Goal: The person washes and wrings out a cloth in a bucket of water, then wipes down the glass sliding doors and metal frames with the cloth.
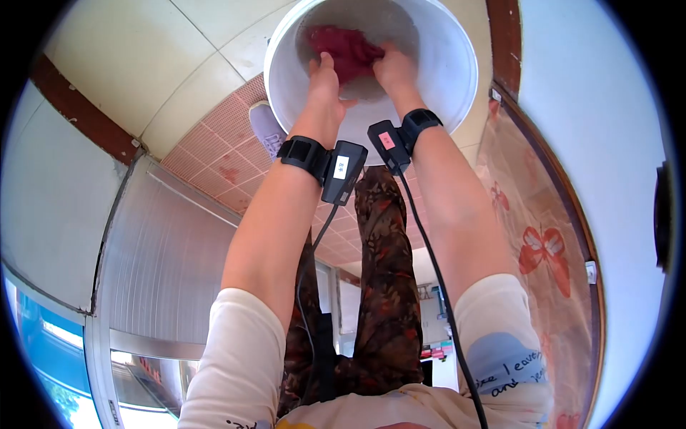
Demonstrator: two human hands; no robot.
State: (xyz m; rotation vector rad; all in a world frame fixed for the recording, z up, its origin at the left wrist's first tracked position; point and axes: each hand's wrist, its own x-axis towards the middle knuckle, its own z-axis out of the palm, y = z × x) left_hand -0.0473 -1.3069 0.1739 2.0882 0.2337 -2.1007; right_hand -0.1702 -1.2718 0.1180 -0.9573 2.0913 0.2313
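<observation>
A dark red cloth (341,53) lies in murky water (389,21) inside a large white bucket (457,79). My right hand (394,69) reaches into the bucket with its fingers closed on the right end of the cloth. At the cloth's left side is my left hand (326,87), its thumb stretched out and its fingers apart. Whether its fingertips touch the cloth I cannot tell. Each wrist wears a black strap with a small box, the left box (344,173) and the right box (390,146), both trailing cables.
A pink patterned mat (214,154) covers the floor by the bucket, with a lilac shoe (266,129) on it. A curtain with butterflies (544,250) hangs along the right wall. To the left stands a ribbed panel door (171,236). A black cable (436,272) runs along my right arm.
</observation>
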